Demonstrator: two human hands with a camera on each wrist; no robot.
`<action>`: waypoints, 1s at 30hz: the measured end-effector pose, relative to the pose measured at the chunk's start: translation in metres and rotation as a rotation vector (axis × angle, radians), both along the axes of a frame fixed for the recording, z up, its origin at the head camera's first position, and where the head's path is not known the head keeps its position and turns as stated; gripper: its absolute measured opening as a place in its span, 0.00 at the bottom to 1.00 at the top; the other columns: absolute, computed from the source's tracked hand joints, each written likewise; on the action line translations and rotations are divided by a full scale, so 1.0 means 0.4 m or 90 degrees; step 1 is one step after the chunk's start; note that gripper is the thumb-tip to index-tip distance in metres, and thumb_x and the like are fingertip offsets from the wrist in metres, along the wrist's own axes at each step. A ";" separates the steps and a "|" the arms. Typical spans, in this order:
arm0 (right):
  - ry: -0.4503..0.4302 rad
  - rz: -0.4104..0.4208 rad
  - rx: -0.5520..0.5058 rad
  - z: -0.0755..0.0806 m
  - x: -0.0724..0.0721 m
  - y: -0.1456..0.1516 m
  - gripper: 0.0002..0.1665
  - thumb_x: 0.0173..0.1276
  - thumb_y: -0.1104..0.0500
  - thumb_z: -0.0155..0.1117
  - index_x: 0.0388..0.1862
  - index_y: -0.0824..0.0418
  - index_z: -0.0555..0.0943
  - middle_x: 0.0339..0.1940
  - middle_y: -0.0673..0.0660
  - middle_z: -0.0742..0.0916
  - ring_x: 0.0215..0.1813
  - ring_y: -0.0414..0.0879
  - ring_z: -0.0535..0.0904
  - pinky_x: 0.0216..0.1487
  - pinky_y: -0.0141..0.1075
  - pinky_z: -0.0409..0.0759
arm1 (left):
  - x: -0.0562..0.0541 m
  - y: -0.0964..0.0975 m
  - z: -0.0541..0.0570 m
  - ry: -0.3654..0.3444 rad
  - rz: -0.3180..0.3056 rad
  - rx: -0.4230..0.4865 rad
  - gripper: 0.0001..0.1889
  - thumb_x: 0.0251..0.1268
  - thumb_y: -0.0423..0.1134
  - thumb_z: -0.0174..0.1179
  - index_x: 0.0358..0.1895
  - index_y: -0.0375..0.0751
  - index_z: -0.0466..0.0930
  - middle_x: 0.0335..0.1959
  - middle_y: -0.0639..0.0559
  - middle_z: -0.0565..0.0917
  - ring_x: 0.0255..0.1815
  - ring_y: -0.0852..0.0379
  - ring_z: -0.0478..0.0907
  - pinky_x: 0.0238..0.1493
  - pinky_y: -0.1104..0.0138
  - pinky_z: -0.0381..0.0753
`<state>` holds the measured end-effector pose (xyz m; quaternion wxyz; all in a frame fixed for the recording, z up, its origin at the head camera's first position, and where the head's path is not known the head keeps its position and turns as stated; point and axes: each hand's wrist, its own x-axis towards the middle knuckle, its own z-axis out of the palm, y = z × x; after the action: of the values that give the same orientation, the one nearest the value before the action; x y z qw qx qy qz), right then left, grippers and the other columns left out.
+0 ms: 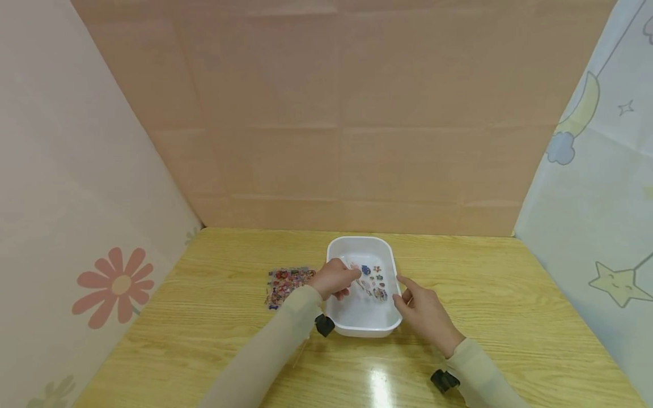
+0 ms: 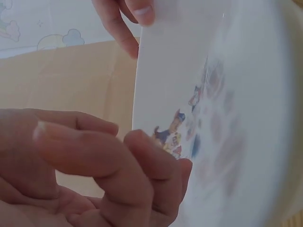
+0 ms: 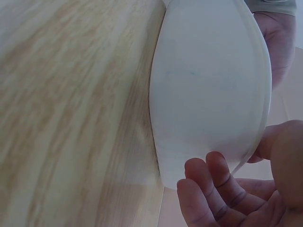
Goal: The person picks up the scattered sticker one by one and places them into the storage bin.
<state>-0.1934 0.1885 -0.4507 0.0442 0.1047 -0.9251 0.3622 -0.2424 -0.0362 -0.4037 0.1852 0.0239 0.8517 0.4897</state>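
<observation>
A white plastic tray (image 1: pixel 364 323) stands on the table, with several small colourful sticker-like cutouts (image 1: pixel 380 294) lying in it. Over its left side reaches my left hand (image 1: pixel 336 278), fingers curled. In the left wrist view, a cartoon cutout (image 2: pixel 176 123) shows just beyond those fingertips; whether they pinch anything is hidden. My right hand (image 1: pixel 425 314) grips the tray's right rim, its thumb over the edge and its other fingers (image 3: pixel 218 172) against the outer wall. Left of the tray lies a flat, densely patterned colourful pack (image 1: pixel 283 286), partly behind the left hand.
Wooden table (image 1: pixel 510 306) extends on both sides of the tray. A tan paper backdrop (image 1: pixel 336 124) rises behind it. Pale printed sheets line the left and right sides. Each wrist carries a small black device (image 1: pixel 324 325).
</observation>
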 end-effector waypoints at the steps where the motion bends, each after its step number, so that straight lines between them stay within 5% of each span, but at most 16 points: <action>1: 0.001 0.001 0.000 0.000 0.000 0.000 0.30 0.72 0.59 0.62 0.69 0.70 0.72 0.26 0.50 0.82 0.24 0.40 0.75 0.24 0.31 0.74 | 0.001 0.000 0.001 0.004 0.003 -0.007 0.25 0.69 0.44 0.57 0.11 0.51 0.60 0.11 0.52 0.71 0.11 0.59 0.66 0.20 0.64 0.72; 12: 0.013 0.000 0.005 0.005 0.002 -0.002 0.28 0.72 0.61 0.60 0.68 0.73 0.72 0.22 0.49 0.80 0.21 0.40 0.71 0.23 0.31 0.71 | 0.011 -0.003 0.020 0.025 0.016 -0.087 0.22 0.71 0.49 0.58 0.19 0.45 0.68 0.15 0.48 0.76 0.10 0.57 0.69 0.16 0.68 0.69; 18: 0.014 -0.005 0.002 0.001 0.002 -0.001 0.29 0.71 0.61 0.61 0.68 0.73 0.72 0.22 0.49 0.80 0.22 0.40 0.72 0.23 0.31 0.72 | 0.025 -0.021 0.038 0.077 -0.006 -0.083 0.21 0.71 0.48 0.58 0.19 0.43 0.75 0.14 0.50 0.74 0.10 0.58 0.68 0.15 0.66 0.74; 24: -0.001 -0.008 -0.006 0.000 0.005 -0.003 0.30 0.71 0.61 0.61 0.68 0.73 0.72 0.23 0.49 0.80 0.22 0.40 0.72 0.23 0.31 0.73 | 0.040 -0.079 0.042 0.146 0.027 -0.061 0.12 0.68 0.44 0.58 0.36 0.38 0.83 0.25 0.50 0.79 0.22 0.57 0.71 0.20 0.65 0.72; 30: -0.007 -0.009 -0.011 0.007 0.008 -0.005 0.30 0.71 0.61 0.61 0.69 0.73 0.71 0.23 0.50 0.81 0.22 0.40 0.72 0.23 0.31 0.73 | 0.057 -0.170 0.018 0.204 0.068 -0.097 0.08 0.69 0.38 0.58 0.32 0.38 0.79 0.23 0.47 0.80 0.16 0.57 0.69 0.18 0.66 0.70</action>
<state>-0.1902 0.1864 -0.4477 0.0426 0.0958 -0.9228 0.3707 -0.2196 -0.1041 -0.3964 0.0219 0.0425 0.9050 0.4227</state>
